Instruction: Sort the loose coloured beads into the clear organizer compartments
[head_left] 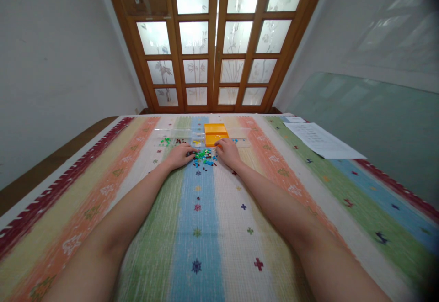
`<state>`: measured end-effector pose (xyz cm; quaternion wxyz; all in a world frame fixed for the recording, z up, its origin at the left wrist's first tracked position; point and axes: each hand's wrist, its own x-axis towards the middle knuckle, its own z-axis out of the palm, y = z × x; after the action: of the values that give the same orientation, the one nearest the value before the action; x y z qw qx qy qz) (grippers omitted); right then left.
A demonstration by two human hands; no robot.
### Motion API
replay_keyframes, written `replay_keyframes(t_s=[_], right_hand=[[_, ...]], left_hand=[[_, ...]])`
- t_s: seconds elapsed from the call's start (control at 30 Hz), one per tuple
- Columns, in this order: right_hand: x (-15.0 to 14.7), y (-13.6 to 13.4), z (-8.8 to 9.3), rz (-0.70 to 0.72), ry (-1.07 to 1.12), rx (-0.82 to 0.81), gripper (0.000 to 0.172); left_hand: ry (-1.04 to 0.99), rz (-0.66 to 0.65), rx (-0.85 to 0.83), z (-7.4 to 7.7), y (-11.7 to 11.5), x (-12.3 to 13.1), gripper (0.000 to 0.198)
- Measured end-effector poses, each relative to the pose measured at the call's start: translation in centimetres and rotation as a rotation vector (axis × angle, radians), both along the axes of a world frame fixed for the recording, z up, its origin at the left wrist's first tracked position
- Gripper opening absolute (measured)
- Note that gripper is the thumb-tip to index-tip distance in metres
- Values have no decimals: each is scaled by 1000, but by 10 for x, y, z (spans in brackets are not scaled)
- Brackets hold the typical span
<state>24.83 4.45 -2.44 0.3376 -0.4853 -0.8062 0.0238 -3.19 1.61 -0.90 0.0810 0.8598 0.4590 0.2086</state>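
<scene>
Both my arms stretch far out over a striped cloth (206, 229). My left hand (180, 155) rests knuckles up beside a small heap of tiny coloured pieces (205, 156), its fingers curled at the heap's left edge. My right hand (228, 150) lies on the heap's right side, fingers bent toward an orange tray (215, 134) just beyond. What the fingertips pinch, if anything, is too small to make out. A clear sorting box (178, 137) with green and dark bits stands behind the left hand.
A printed white sheet (317, 140) lies on the cloth at the far right. A wooden glazed double door (216, 41) closes the room behind the table. White walls stand on both sides.
</scene>
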Motion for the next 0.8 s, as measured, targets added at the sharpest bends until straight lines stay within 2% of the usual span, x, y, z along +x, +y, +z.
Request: replay_keyframes(t_s=[0.3,0.57,0.8], right_hand=[[-2,-3,2,8,-7,-10,17],[-3,-3,3,30,13,-18,17],[-5,-4,4,84,31,-17,18]], left_hand=[[4,69,4,-3,2,3,20],[-46,-33,40,0,0,6,24],[19,8,29,5,-5,9,17]])
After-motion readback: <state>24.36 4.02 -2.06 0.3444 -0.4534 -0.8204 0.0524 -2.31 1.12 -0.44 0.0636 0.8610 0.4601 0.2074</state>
